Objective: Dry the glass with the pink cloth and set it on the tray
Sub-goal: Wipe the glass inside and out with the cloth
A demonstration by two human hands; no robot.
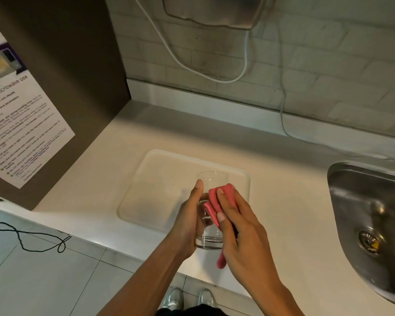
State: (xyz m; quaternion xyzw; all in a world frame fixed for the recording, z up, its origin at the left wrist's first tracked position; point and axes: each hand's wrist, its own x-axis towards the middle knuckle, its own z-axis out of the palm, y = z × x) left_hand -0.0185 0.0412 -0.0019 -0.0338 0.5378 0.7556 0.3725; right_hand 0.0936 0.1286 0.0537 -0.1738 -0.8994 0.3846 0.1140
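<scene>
Left hand (187, 215) curls round the glass (211, 181), thumb up near the rim and the fingers hidden behind the far side, holding it upright in the air. The right hand (240, 226) holds the pink cloth (224, 192) bunched under its fingers and thumb and presses it against the outer wall of the glass; a tail of cloth hangs out below the palm. The glass sits above the near edge of the desk (283, 201), in front of the near right part of the tray (132, 192), touching neither.

This looks like the drying step, with the outside being wiped. I cannot tell whether any water is left, or whether the inside has been done. The next move probably calls for turning the glass in the left hand so the cloth reaches every side, perhaps pushing the cloth into the mouth. After that, the glass needs to go forward and down onto the tray, base first, and be released only once it stands flat. Wet glass may be slippery, so a firm grip matters.

The desk is a pale, smooth counter with a steel sink (363, 201) set into it at the right. Pale brick-pattern tile lines the back wall, where a white cable (245, 65) loops down from a metal appliance (214, 10). A brown side panel at the left carries a printed notice (21, 124) about microwave use. A black cord (32, 238) lies on the grey tiled floor (32, 281).
</scene>
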